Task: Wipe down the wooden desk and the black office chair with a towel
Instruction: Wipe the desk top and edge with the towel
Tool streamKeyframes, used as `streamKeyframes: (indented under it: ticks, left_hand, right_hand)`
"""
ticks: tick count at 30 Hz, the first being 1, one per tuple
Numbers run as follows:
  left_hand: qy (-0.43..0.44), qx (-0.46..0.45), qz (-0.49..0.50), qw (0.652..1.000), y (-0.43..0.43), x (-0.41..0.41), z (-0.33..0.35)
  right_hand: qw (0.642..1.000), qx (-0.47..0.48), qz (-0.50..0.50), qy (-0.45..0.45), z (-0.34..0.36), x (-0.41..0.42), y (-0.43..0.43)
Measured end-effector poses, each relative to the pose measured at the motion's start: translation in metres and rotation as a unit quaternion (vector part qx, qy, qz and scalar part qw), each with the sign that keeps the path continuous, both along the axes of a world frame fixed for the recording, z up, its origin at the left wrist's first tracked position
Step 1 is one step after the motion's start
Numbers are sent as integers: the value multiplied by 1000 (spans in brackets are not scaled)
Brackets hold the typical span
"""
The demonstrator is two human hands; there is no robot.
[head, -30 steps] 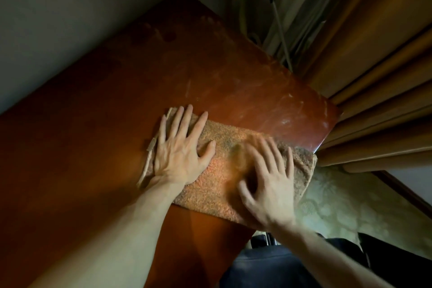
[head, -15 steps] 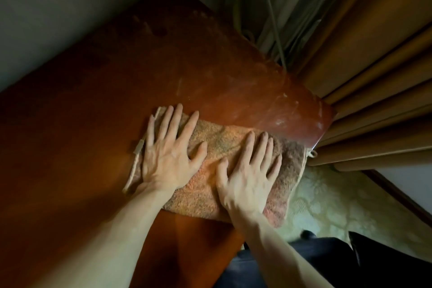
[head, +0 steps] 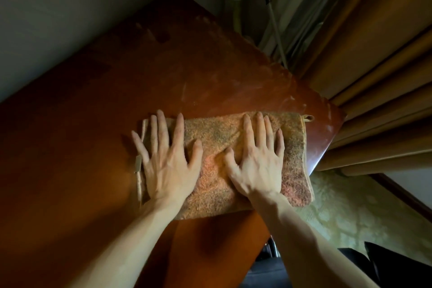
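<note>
Orange terry towel (head: 219, 145) lies folded on the wooden desk (head: 93, 135) (near its corner), left hand (head: 169, 162) and right hand (head: 256, 159) pressing it, fingers spread flat.

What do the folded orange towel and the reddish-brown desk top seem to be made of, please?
The folded orange towel looks like terry cloth, probably cotton: nubbly pile, stitched hem. The reddish-brown desk top looks like varnished wood or veneer: glossy sheen, pale scuffs; grain too dim to tell.
</note>
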State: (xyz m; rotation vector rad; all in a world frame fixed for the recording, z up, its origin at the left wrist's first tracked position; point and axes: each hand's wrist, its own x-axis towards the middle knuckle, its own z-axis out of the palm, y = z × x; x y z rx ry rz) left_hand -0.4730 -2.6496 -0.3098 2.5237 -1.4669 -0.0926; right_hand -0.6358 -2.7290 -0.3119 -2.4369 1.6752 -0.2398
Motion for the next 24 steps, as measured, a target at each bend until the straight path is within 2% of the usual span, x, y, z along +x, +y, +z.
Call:
streamKeyframes:
  ticks: [3, 6, 8, 11, 15, 24]
  left_hand:
    - [-8, -43, -153, 987, 4, 20, 5]
    - [-72, -35, -363, 929, -3, 52, 11]
    - [-66, 20, -436, 897, -8, 68, 11]
    - [-63, 62, -416, 905, -4, 70, 3]
    - [-50, 37, -362, 930, -1, 65, -5]
    - [-11, -1, -304, 953, 10, 73, -10]
  right_hand:
    - [1000, -5, 4, -10, -1, -1, 0]
    - [1000, -8, 3, -10, 0, -1, 2]
    - [1000, -9, 5, -9, 0, -1, 2]
    - [1000, -14, 3, -11, 0, -1, 1]
    - [1000, -17, 4, -4, 0, -1, 1]
    - [998, -39, 43, 24, -5, 8, -7]
